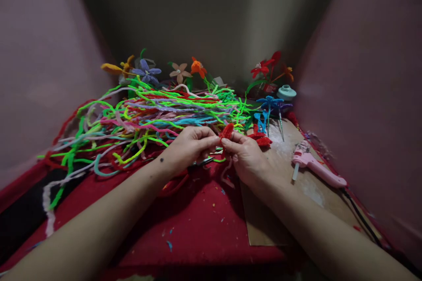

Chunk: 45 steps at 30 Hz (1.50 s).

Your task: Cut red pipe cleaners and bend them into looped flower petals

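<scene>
A small red fuzzy petal (227, 131) is pinched between my two hands above the red cloth. My left hand (193, 144) has thumb and forefinger closed on its left side. From the right, my right hand (245, 153) grips its lower part between thumb and fingers. More red fuzzy petals (263, 141) lie just behind my right hand, partly hidden by it. Behind both hands spreads a large pile of colourful pipe cleaners (184, 105). Red-handled scissors (174, 184) rest partly beneath my left wrist.
A pink glue gun (318, 167) lies on a brown board (263, 224) at the right, its cable running to the front. Blue flowers (270, 103), a pale green round container (286, 92) and finished flowers (147, 71) stand at the back. Scraps dot the red cloth (204, 232).
</scene>
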Tool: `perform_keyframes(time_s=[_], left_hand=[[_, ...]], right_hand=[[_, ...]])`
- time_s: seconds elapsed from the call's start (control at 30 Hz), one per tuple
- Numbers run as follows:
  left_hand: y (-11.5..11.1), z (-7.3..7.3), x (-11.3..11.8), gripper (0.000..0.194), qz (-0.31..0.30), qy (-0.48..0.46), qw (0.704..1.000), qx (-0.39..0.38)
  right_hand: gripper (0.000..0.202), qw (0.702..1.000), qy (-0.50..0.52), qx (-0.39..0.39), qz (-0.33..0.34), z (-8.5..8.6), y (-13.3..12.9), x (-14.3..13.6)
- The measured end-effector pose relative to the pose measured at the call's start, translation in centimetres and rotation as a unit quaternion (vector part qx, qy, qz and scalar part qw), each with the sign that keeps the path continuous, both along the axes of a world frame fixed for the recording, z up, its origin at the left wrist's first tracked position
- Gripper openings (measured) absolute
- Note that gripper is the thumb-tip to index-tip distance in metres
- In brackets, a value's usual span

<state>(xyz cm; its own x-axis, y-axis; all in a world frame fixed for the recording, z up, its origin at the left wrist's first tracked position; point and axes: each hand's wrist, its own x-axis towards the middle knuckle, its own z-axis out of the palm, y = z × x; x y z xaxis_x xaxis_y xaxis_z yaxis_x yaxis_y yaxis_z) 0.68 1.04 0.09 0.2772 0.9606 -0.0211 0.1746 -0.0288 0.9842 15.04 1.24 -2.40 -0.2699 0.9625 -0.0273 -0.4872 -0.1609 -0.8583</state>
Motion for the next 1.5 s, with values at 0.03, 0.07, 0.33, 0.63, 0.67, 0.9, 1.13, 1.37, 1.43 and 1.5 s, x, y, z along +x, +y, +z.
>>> perform_keyframes(time_s=[0.03,0.07,0.33,0.63,0.67,0.9,1.13,1.37,1.43,1.5], left_hand=[[0.0,-0.2,0.1,0.026,0.01,-0.04,0.999,-0.024],[0.1,-0.4,0.2,0.027,0.016,-0.077,0.996,-0.041],[-1.0,-0.9,1.8,0.016,0.011,-0.059,0.995,-0.079],[-0.7,-0.9,1.0,0.005,-0.015,-0.049,0.994,-0.101],[-0.5,-1.0,0.8,0.007,-0.027,-0.044,0.993,-0.102],[-0.4,-0.4,0.0,0.003,-0.069,0.007,0.993,-0.1],[-0.6,-0.3,0.3,0.003,-0.051,-0.046,0.989,-0.132],[-0.7,-0.9,0.6,0.007,-0.046,-0.037,0.991,-0.117],[-0.7,-0.5,0.6,0.006,-0.045,0.01,0.993,-0.105],[-0.7,0.0,0.4,0.003,-0.049,0.05,0.993,-0.095]], right_hand=[[0.013,1.0,0.025,-0.014,-0.001,0.1,0.1,0.0],[0.015,0.998,0.05,-0.029,-0.004,0.1,0.2,0.0],[0.017,0.992,0.107,-0.068,-0.004,-0.6,0.4,0.0],[0.016,1.0,0.022,-0.002,-0.016,-0.9,0.1,-0.2],[0.015,1.0,0.008,0.004,-0.02,-1.0,0.0,-0.3],[0.013,0.998,-0.035,0.032,-0.036,-1.1,-0.5,-0.5],[0.016,0.999,-0.022,0.032,-0.009,-1.0,-0.3,-0.3],[0.021,0.993,-0.099,0.036,-0.057,-0.6,-0.3,0.1],[0.021,0.99,-0.119,0.041,-0.062,-0.4,-0.5,0.1],[0.021,0.99,-0.123,0.046,-0.059,-0.3,-0.6,0.1]])
